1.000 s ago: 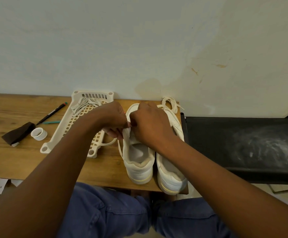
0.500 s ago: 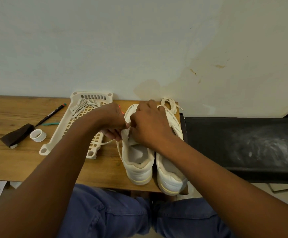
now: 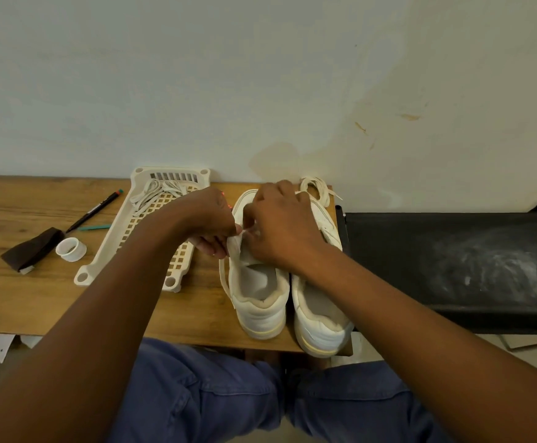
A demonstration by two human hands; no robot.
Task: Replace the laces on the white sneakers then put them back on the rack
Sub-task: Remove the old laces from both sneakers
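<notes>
A wooden table [image 3: 37,302] runs along a pale wall [image 3: 260,75], and a black bench [image 3: 452,266] butts against its right edge. The person's legs in blue trousers [image 3: 216,394] sit below the table's near edge.

Toward the back edge, left of centre, lies a cream plastic rack [image 3: 107,251], a lattice tray set at a slant, with loose old laces [image 3: 160,193] piled at its far end. The left forearm crosses over its near right corner.

The two white sneakers [image 3: 260,308] stand side by side at the right end of the table, heels toward the near edge, toes toward the wall. The right one's heel overhangs the near right corner.

The left hand [image 3: 211,223] and right hand [image 3: 280,228] meet over the tongue area of the left sneaker. Both have fingers curled, and they pinch a white lace [image 3: 225,282] between them; one strand hangs down that shoe's left side. Exactly which eyelet they work at is hidden by the hands.

A second bundle of white lace [image 3: 319,188] lies at the back edge, just behind the right sneaker's toe.

Near the left edge lie a dark brown cloth [image 3: 32,249], a small white ring [image 3: 71,249] of tape touching it, a black pen [image 3: 94,211] and a teal pen [image 3: 96,227] beside the rack.
</notes>
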